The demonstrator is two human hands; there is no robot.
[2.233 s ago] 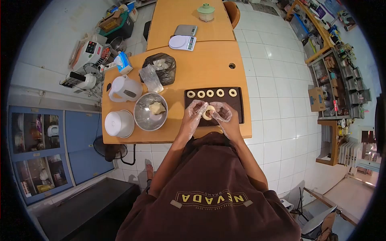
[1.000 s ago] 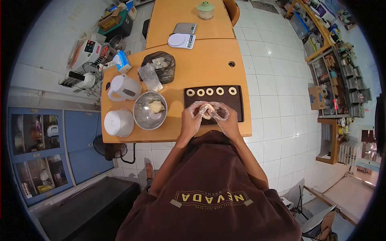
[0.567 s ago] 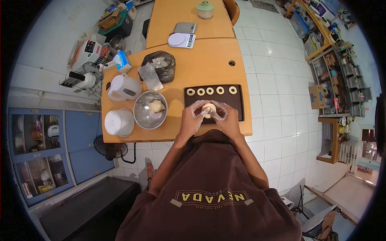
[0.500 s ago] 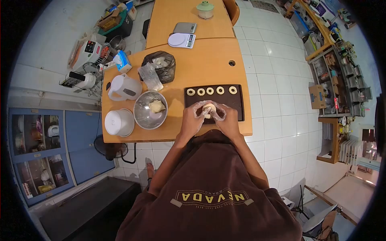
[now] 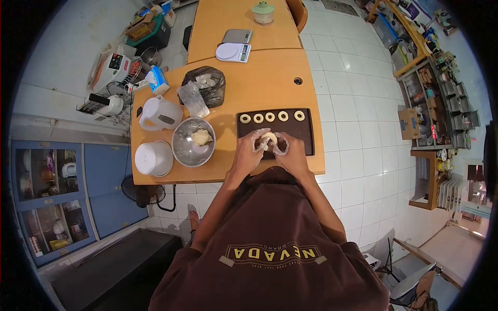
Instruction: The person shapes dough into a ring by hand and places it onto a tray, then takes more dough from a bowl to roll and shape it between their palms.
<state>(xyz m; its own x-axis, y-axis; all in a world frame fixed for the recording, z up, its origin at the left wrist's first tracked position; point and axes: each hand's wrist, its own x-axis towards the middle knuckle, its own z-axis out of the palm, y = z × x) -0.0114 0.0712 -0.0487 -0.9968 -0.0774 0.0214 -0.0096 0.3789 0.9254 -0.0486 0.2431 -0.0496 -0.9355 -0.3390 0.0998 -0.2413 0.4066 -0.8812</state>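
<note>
Between my two hands, above the near part of a dark baking tray (image 5: 303, 136), is a pale dough ring (image 5: 270, 137). My left hand (image 5: 252, 146), in a clear plastic glove, has its fingers curled round the ring's left side. Opposite it, my right hand (image 5: 289, 147), gloved the same way, pinches the ring's right side. A row of several small dough rings (image 5: 258, 118) lies along the tray's far edge. To the left, a metal mixing bowl (image 5: 180, 154) contains a lump of dough (image 5: 202, 137).
Left of the bowl stand a white tub (image 5: 153, 158) and a white pitcher (image 5: 160, 113). Behind are a black plastic bag (image 5: 213, 93), a tissue box (image 5: 159, 84), a white kitchen scale (image 5: 232, 52) and a grey scale (image 5: 238, 36). A green-lidded container (image 5: 263, 14) stands farthest back.
My fingers have shifted slightly around the dough ring, and its ring shape shows more plainly. Both hands stay over the tray, and the rings on it have not moved.
</note>
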